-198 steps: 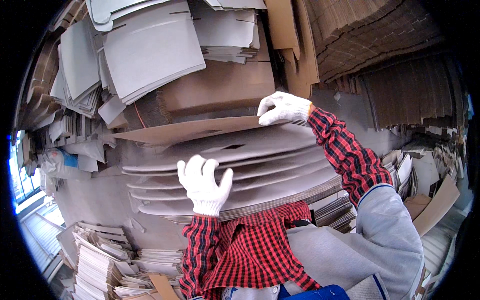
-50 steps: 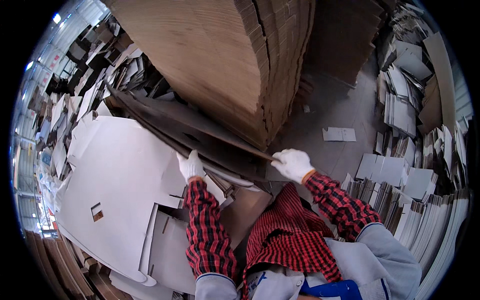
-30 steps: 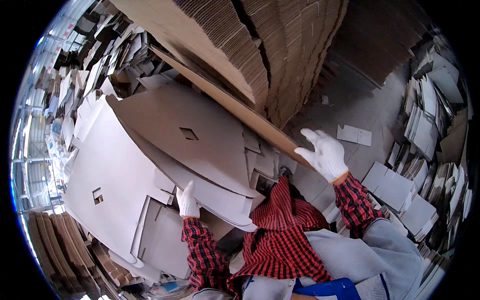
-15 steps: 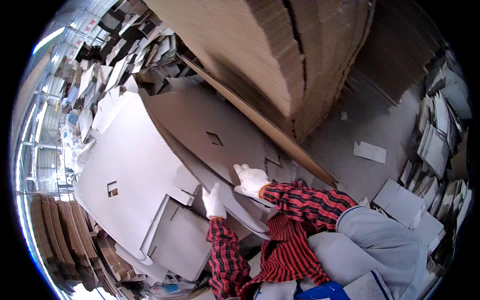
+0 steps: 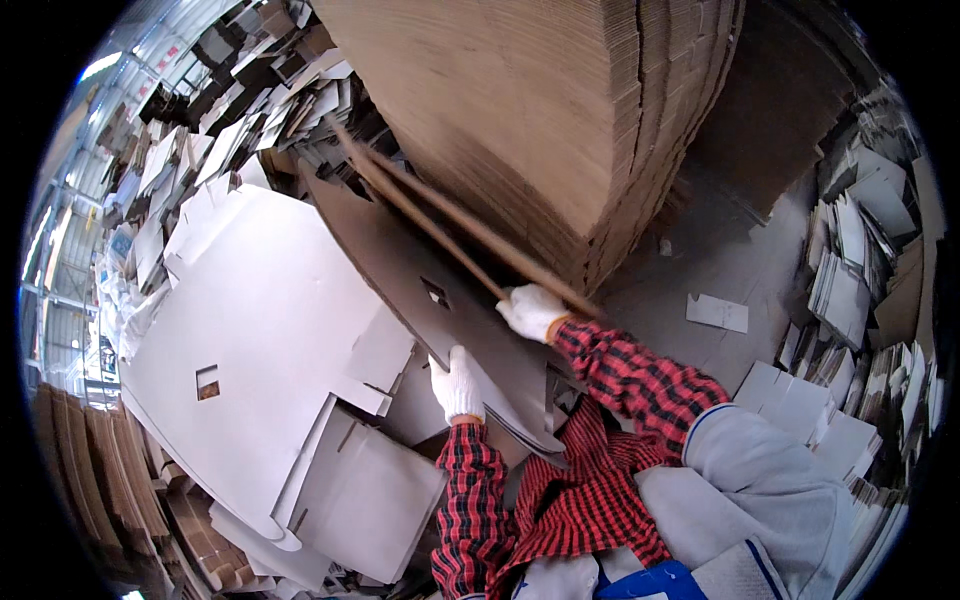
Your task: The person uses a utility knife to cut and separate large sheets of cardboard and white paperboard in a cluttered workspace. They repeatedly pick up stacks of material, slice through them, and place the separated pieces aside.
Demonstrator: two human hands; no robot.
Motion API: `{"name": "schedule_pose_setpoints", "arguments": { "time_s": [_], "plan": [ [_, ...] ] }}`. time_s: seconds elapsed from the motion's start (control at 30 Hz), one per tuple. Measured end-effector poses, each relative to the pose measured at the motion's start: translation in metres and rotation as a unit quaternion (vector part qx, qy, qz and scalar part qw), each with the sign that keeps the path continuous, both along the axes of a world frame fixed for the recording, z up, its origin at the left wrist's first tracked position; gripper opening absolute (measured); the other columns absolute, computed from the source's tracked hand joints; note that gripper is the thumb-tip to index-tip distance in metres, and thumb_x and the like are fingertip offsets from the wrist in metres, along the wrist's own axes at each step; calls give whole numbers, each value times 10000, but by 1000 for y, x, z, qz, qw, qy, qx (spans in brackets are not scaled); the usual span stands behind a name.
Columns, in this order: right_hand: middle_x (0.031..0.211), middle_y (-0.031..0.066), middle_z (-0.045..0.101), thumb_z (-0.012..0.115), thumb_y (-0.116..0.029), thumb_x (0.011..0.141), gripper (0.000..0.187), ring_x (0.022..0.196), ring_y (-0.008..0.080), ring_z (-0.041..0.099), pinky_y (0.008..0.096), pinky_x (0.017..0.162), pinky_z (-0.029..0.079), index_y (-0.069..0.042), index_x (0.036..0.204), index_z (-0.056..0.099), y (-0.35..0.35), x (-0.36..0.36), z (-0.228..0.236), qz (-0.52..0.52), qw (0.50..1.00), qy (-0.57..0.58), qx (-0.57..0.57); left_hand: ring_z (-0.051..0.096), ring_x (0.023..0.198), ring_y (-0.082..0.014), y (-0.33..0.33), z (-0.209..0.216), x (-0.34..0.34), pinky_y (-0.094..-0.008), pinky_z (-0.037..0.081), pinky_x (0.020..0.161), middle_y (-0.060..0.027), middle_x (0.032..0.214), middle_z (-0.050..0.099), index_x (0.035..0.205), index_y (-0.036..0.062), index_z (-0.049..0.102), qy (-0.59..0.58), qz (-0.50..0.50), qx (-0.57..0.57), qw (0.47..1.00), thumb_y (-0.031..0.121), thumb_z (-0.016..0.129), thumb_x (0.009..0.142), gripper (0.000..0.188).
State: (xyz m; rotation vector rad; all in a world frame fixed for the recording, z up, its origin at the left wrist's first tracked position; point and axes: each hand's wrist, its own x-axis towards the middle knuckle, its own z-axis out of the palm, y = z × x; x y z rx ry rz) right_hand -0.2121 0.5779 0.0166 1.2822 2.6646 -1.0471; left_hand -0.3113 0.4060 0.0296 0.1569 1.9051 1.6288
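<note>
Left white-gloved hand (image 5: 459, 385): pinches curved grey cardboard sheet (image 5: 478, 345)
Right white-gloved hand (image 5: 533, 312): newly pinches thin brown cardboard sheet (image 5: 440, 236) (blurred), farther right
Sheets: stand parted

- The white-gloved left hand (image 5: 458, 388) is in a grip, its fingers (image 5: 459, 360) directed toward the far side.
- The left forearm (image 5: 470, 490) rises almost straight from the near edge.
- The white-gloved right hand (image 5: 533, 312), farther away, curls in a grip facing left.
- The right forearm (image 5: 635, 378) slants from near right toward far left.
</note>
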Motion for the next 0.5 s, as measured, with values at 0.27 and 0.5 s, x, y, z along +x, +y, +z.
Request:
{"name": "schedule_pose_setpoints", "arguments": {
  "time_s": [0.27, 0.5],
  "plan": [
    [1117, 322, 660, 573, -607, 916, 734, 1061, 458, 636, 466, 923, 488, 106, 1070, 653, 77, 144, 103, 17, 996, -66, 62, 581, 1189, -252, -5, 8, -2, -347, 423, 1056, -137, 1390, 586, 1539, 26, 387, 23, 12, 16, 1000, 125, 601, 955, 630],
    [1164, 300, 651, 561, -598, 937, 696, 1114, 431, 610, 440, 965, 469, 60, 1130, 677, 47, 218, 188, 43, 988, -142, 34, 607, 1202, -292, -10, -2, -6, -372, 428, 1064, -191, 1378, 605, 1547, 15, 363, 66, -10, 34, 997, 215, 623, 941, 689]
  ]
}}
